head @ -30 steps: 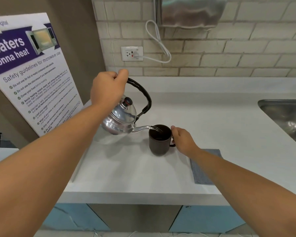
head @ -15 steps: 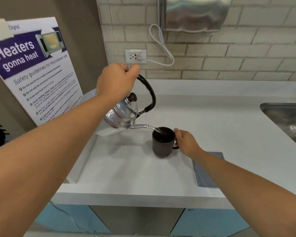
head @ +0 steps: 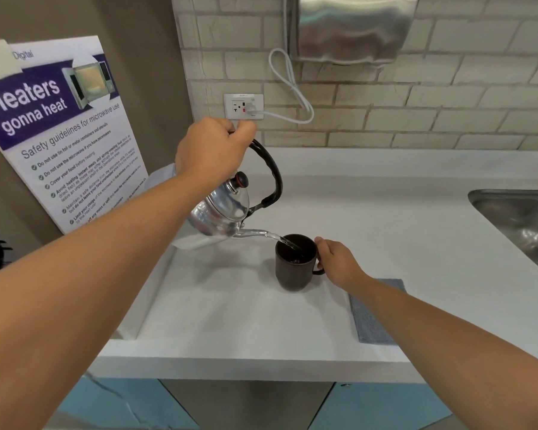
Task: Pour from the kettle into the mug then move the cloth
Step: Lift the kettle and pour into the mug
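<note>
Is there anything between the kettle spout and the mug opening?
Nothing visible. The kettle spout sits just left of the mug rim, and the water falls straight into the open mug.

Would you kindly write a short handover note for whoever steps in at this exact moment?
Left hand: grip shut on the kettle handle, kettle tilted, spout over the mug.
Right hand: at the mug's handle, steadying it; the grip itself is partly hidden.
Mug stands on the counter; grey cloth lies flat to its right, under the right forearm.
Done: none complete; water is streaming into the mug.
Left: finish pouring, set the kettle down, move the cloth.
</note>
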The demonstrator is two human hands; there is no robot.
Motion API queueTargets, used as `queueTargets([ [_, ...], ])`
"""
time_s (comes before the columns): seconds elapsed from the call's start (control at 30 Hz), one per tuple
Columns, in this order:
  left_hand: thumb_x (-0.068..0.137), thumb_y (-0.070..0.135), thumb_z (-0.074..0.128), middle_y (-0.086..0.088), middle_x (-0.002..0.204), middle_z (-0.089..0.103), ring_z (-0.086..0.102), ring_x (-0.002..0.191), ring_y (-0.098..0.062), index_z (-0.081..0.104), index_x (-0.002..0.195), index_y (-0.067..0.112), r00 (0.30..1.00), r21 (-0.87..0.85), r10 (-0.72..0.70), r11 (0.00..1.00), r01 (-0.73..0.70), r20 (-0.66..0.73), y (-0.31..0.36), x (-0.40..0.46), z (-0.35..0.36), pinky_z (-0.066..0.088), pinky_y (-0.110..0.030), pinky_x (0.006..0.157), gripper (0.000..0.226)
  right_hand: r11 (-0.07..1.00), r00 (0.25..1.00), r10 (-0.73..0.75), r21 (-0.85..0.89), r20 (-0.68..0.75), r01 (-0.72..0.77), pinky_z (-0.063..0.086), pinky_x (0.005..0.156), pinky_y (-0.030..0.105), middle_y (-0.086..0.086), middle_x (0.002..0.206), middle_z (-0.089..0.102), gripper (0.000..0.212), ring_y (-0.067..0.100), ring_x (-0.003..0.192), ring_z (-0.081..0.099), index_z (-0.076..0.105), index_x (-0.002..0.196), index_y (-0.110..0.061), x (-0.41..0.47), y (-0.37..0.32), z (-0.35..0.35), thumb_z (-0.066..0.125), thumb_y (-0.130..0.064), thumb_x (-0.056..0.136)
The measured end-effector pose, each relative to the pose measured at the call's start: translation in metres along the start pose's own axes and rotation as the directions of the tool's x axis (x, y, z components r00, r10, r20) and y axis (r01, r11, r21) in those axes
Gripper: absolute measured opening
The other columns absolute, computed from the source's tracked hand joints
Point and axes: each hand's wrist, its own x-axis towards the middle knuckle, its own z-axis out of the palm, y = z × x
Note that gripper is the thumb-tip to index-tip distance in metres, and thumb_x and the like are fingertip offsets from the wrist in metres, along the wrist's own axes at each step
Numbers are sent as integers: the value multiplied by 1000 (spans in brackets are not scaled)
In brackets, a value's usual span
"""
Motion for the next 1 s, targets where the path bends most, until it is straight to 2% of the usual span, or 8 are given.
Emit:
queueTargets([
  [0.23,75,38,48,7,40,21,23,43,-15,27,43,20,993,-176,-121,977,117,-12,-20,-7,4,22,-30,49,42,1000,1000,0,21,-7,0,41,60,26,9,63,53,47,12,55,51,44,66,-7,0,2,0,29,-35,101],
  [0.37,74,38,49,10,38,19,20,41,-14,27,37,21,971,-309,-237,924,224,-7,-38,-15,7,22,-31,48,46,999,1000,24,34,-3,-24,41,58,23,8,63,53,46,8,53,52,44,67,-7,2,3,0,30,-36,100],
  [0.57,74,36,48,11,40,20,20,46,-14,26,35,23,920,-438,-393,827,354,2,-55,-20,11,21,-33,50,47,999,999,31,24,-21,-30,40,51,10,7,63,53,46,-8,44,53,46,66,-7,3,5,1,31,-35,100],
  [0.67,75,36,48,3,50,26,22,45,-13,27,48,23,875,-506,-484,753,421,8,-59,-18,11,25,-31,49,36,999,999,33,30,-22,-33,41,58,21,8,62,54,46,-6,45,54,46,65,-8,3,4,1,33,-35,100],
  [0.73,78,35,47,2,51,27,23,38,-10,30,53,22,834,-540,-551,693,477,30,-62,-14,10,25,-22,42,33,999,999,35,42,-21,-34,41,60,25,7,61,55,46,0,47,53,45,63,-7,2,3,0,34,-34,99],
  [0.83,77,36,47,5,47,29,24,34,-10,34,57,22,778,-613,-623,585,532,81,-66,-7,9,25,-19,38,27,1000,1000,28,-8,-1,-28,40,63,28,6,63,56,46,12,56,50,49,64,-6,2,-3,-5,35,-33,99],
  [0.9,75,35,47,8,41,28,23,32,-10,35,56,22,762,-660,-640,531,531,97,-68,-1,9,23,-16,38,26,997,1000,11,-82,-4,-11,39,60,24,3,63,56,45,13,58,49,50,64,-7,6,-12,-12,37,-33,98],
  [1.0,73,36,48,10,38,27,23,32,-11,37,53,22,739,-730,-667,457,508,97,-71,10,11,23,-14,37,27,994,995,-34,-106,-94,24,37,54,14,-3,62,56,43,10,58,50,52,64,-8,21,-39,-27,38,-32,98],
])
